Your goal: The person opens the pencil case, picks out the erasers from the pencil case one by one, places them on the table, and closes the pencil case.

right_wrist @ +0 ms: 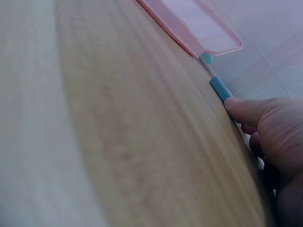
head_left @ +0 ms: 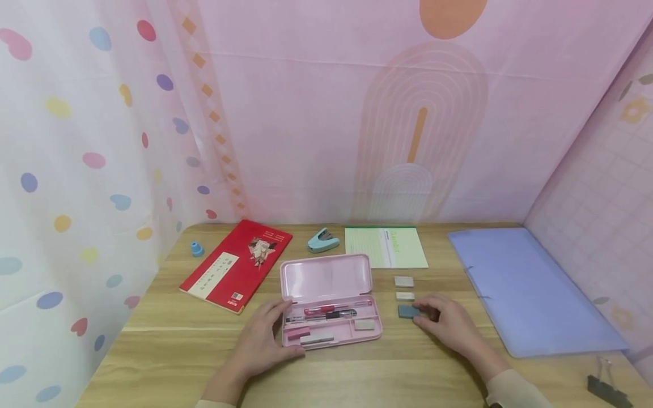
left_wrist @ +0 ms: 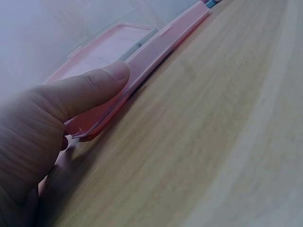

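An open pink pencil case (head_left: 326,279) lies on the table with its lid tipped back. My left hand (head_left: 257,343) grips the case's left end, the thumb (left_wrist: 111,75) at the front wall and the fingers round the left side. Inside are a red pen (head_left: 318,310) and a black pen (head_left: 340,314) in the back section. The front section holds a pink eraser (head_left: 299,334) and a whitish one (head_left: 317,339); a pale eraser (head_left: 364,324) sits in the right compartment. Right of the case, my right hand (head_left: 451,326) pinches a blue-grey eraser (head_left: 407,311) between thumb and fingers, low over the table.
Two pale erasers lie in a column behind the blue-grey one, the farther eraser (head_left: 404,281) and nearer eraser (head_left: 405,296). Around them are a red booklet (head_left: 255,249), a blue stapler (head_left: 323,242), a notepad (head_left: 367,249), a blue folder (head_left: 535,294) and a black binder clip (head_left: 607,390).
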`<state>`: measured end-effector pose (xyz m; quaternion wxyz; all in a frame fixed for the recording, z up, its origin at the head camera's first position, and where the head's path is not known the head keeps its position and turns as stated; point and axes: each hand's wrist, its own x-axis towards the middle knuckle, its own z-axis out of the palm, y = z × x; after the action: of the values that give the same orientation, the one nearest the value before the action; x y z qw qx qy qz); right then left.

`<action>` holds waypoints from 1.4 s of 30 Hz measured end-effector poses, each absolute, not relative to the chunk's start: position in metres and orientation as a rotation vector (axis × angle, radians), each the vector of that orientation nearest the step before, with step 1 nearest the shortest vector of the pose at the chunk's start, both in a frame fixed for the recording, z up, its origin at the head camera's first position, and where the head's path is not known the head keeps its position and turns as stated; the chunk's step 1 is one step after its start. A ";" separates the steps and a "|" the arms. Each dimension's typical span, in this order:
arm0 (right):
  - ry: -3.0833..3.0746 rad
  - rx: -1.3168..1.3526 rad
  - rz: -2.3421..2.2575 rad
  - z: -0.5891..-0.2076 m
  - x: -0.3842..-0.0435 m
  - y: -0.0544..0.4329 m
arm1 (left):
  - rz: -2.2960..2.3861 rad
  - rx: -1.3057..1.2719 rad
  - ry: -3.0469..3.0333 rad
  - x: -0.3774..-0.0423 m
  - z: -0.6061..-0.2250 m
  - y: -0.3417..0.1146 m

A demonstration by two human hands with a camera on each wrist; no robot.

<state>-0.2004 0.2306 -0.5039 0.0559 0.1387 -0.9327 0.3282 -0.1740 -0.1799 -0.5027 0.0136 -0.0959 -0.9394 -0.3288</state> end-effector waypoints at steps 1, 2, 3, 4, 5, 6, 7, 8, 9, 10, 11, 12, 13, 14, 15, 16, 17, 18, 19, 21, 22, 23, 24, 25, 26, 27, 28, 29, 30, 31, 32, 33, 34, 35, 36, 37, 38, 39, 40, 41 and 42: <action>-2.832 0.421 0.994 -0.504 -0.201 0.230 | -1.026 -0.298 -2.927 -0.174 -0.502 -0.180; -2.834 0.420 0.993 -0.504 -0.201 0.230 | -1.027 -0.297 -2.927 -0.175 -0.502 -0.180; -2.834 0.422 0.994 -0.503 -0.202 0.230 | -1.027 -0.297 -2.926 -0.175 -0.502 -0.181; -2.838 0.423 0.996 -0.503 -0.202 0.230 | -1.028 -0.297 -2.925 -0.176 -0.502 -0.181; -2.842 0.422 0.999 -0.502 -0.202 0.230 | -1.028 -0.299 -2.923 -0.176 -0.502 -0.181; -2.847 0.418 1.008 -0.501 -0.202 0.229 | -1.024 -0.301 -2.921 -0.176 -0.502 -0.181; -2.846 0.416 1.017 -0.500 -0.201 0.229 | -1.020 -0.310 -2.916 -0.176 -0.502 -0.181; -2.845 0.413 1.022 -0.497 -0.200 0.228 | -1.014 -0.317 -2.914 -0.176 -0.502 -0.182; -2.845 0.408 1.024 -0.494 -0.199 0.227 | -1.008 -0.323 -2.914 -0.175 -0.502 -0.182; -2.842 0.420 1.023 -0.490 -0.197 0.224 | -1.004 -0.330 -2.913 -0.175 -0.503 -0.182; -2.834 0.445 1.026 -0.484 -0.195 0.219 | -1.007 -0.338 -2.905 -0.175 -0.503 -0.183; -2.820 0.503 1.024 -0.479 -0.193 0.214 | -1.002 -0.340 -2.900 -0.175 -0.503 -0.183; -2.805 0.574 1.006 -0.474 -0.191 0.207 | -1.003 -0.341 -2.896 -0.175 -0.503 -0.184; -2.792 0.654 0.974 -0.469 -0.190 0.199 | -1.001 -0.336 -2.895 -0.175 -0.503 -0.185; -2.773 0.746 0.935 -0.465 -0.189 0.191 | -1.003 -0.333 -2.894 -0.175 -0.503 -0.185; -2.752 0.836 0.882 -0.462 -0.189 0.182 | -1.004 -0.331 -2.893 -0.175 -0.503 -0.185; -2.737 0.906 0.821 -0.460 -0.190 0.173 | -1.000 -0.331 -2.894 -0.175 -0.503 -0.185; -2.731 0.962 0.753 -0.458 -0.191 0.165 | -0.990 -0.331 -2.902 -0.175 -0.502 -0.185; -2.735 0.986 0.685 -0.458 -0.192 0.158 | -0.986 -0.339 -2.903 -0.176 -0.502 -0.185; -2.749 1.016 0.574 -0.458 -0.196 0.147 | -0.980 -0.352 -2.906 -0.176 -0.503 -0.184; -2.774 1.019 0.537 -0.459 -0.198 0.144 | -0.979 -0.357 -2.905 -0.176 -0.504 -0.183; -2.799 1.026 0.519 -0.460 -0.200 0.141 | -0.978 -0.361 -2.903 -0.176 -0.505 -0.183; -2.822 1.036 0.504 -0.462 -0.201 0.138 | -0.983 -0.361 -2.900 -0.175 -0.505 -0.183; -2.836 1.045 0.497 -0.463 -0.203 0.137 | -0.983 -0.358 -2.899 -0.175 -0.506 -0.182; -2.845 1.059 0.490 -0.463 -0.205 0.135 | -0.986 -0.352 -2.902 -0.175 -0.506 -0.182; -2.857 1.070 0.487 -0.464 -0.206 0.134 | -0.988 -0.348 -2.905 -0.175 -0.505 -0.182; -2.860 1.082 0.479 -0.464 -0.208 0.132 | -0.987 -0.343 -2.907 -0.175 -0.505 -0.182; -2.853 1.096 0.466 -0.464 -0.209 0.131 | -0.989 -0.342 -2.906 -0.175 -0.504 -0.182; -2.840 1.113 0.448 -0.463 -0.210 0.130 | -0.988 -0.343 -2.905 -0.175 -0.504 -0.182; -2.826 1.129 0.427 -0.462 -0.210 0.130 | -0.985 -0.346 -2.906 -0.176 -0.504 -0.182; -2.811 1.149 0.396 -0.462 -0.210 0.129 | -0.987 -0.350 -2.905 -0.176 -0.504 -0.182; -2.794 1.174 0.357 -0.461 -0.210 0.129 | -0.991 -0.354 -2.902 -0.175 -0.504 -0.182; -2.777 1.201 0.315 -0.461 -0.210 0.128 | -0.996 -0.356 -2.902 -0.175 -0.503 -0.182; -2.756 1.230 0.271 -0.460 -0.210 0.128 | -1.001 -0.355 -2.902 -0.175 -0.503 -0.182; -2.735 1.258 0.225 -0.460 -0.209 0.128 | -1.003 -0.352 -2.905 -0.175 -0.504 -0.182; -2.716 1.282 0.183 -0.459 -0.208 0.128 | -1.006 -0.346 -2.908 -0.174 -0.504 -0.182; -2.694 1.304 0.148 -0.459 -0.208 0.128 | -1.011 -0.342 -2.911 -0.174 -0.503 -0.182; -2.674 1.321 0.118 -0.459 -0.207 0.129 | -1.014 -0.336 -2.914 -0.174 -0.503 -0.181; -2.661 1.332 0.097 -0.459 -0.206 0.129 | -1.013 -0.333 -2.918 -0.174 -0.503 -0.181; -2.648 1.340 0.082 -0.459 -0.206 0.129 | -1.013 -0.329 -2.922 -0.174 -0.503 -0.181; -2.640 1.346 0.074 -0.460 -0.205 0.130 | -1.013 -0.326 -2.924 -0.174 -0.503 -0.181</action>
<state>-0.2051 0.1298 -0.4597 0.0887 0.4524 -0.8871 0.0250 -0.1741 -0.1812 -0.5034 0.0152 -0.1047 -0.9396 -0.3255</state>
